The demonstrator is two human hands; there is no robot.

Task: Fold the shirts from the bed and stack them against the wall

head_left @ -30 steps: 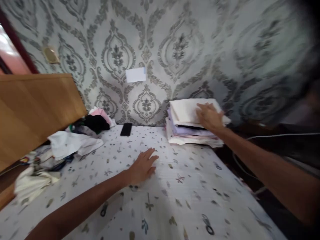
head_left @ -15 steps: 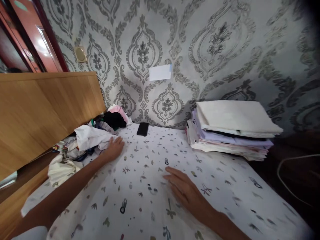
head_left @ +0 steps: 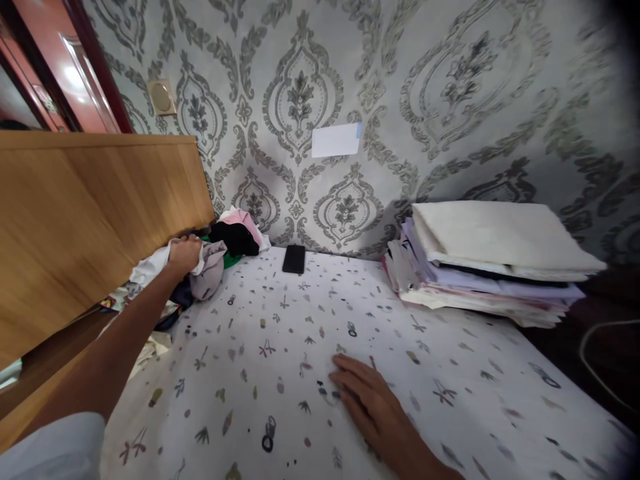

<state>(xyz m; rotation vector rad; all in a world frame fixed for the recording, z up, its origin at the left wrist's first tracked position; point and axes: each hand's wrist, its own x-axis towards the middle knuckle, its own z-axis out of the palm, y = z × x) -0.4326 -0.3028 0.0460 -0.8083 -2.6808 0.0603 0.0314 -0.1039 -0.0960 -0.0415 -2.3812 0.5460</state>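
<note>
My left hand (head_left: 185,254) is closed on a white cloth (head_left: 150,265) at the heap of loose clothes beside the wooden board. Grey, green, black (head_left: 234,239) and pink (head_left: 244,220) pieces lie around it. Fingers stretched out, my right hand (head_left: 367,400) rests on the patterned sheet (head_left: 300,320) and holds nothing. On the right of the sheet is a stack of folded cloths, with a cream one (head_left: 500,237) on top and a lilac one below. A black phone (head_left: 293,259) lies near the wall.
A wooden board (head_left: 100,213) stands along the left side. Behind the sheet rises a patterned wall with a white paper (head_left: 336,140) and a round switch (head_left: 161,97). A pale cable (head_left: 590,353) curves in the dark area at the right.
My left hand has moved back and left, from lying open on the white cloth to gripping it. The white cloth has shifted toward the board, baring grey and green pieces. My right hand stays on the sheet.
</note>
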